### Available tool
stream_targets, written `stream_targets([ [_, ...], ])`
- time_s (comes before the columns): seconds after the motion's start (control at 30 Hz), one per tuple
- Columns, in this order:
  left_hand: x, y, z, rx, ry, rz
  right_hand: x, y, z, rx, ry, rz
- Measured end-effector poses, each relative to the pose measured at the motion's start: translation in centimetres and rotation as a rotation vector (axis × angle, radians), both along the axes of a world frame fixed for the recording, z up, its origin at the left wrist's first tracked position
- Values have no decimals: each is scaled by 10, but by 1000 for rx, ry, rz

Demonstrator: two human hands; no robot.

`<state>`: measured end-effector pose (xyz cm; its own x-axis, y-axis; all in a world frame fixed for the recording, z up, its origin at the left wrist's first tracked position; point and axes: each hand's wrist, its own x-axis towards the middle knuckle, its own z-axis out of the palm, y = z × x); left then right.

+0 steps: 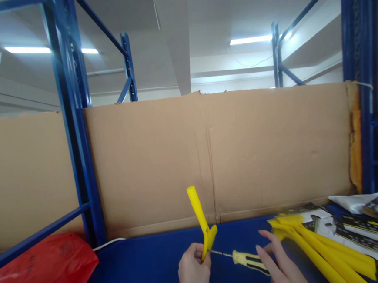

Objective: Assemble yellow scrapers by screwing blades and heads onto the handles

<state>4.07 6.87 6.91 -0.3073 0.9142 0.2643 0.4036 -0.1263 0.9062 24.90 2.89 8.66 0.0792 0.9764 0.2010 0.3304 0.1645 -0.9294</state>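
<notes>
My left hand [194, 269] is closed round the lower end of a yellow plastic part [198, 210], whose tube points up and slightly left. A screwdriver [250, 261] with a pale yellow and black handle lies roughly level, its shaft tip touching the lower part of the yellow piece beside my left fingertips. At the handle's right end is my right hand [279, 263], with the thumb against the handle and the index finger stretched out and apart from it. The other fingers of my right hand are partly hidden.
Several yellow tubular parts [328, 252] and black-and-white packages [373, 231] lie at the right on the blue surface [146, 267]. A red plastic bag [45, 270] is at the left. Cardboard [151, 162] stands behind, between blue rack posts [81, 145].
</notes>
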Motion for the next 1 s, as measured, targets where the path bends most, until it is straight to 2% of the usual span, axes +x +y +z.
stream_targets([
  [0.17,-1,0,1,-26,28,3,-8,2,2,110,111,-75],
  [0.3,2,-1,2,-33,50,-9,-6,1,8,21,6,-77],
  [0.37,2,-1,2,-24,67,-7,-5,0,6,10,-16,-64],
  [0.53,-4,2,-2,-25,48,8,-6,4,-8,145,106,-68],
  [0.7,-4,2,-2,-22,37,-16,-3,6,-7,32,-62,18],
  [0.83,-4,1,-1,-39,74,-6,-9,4,-8,113,35,-126],
  [0.93,-6,2,-1,-41,68,4,-9,4,-8,154,68,-67],
  [1.0,-5,2,-2,-28,59,2,-4,5,-7,143,-1,-15],
])
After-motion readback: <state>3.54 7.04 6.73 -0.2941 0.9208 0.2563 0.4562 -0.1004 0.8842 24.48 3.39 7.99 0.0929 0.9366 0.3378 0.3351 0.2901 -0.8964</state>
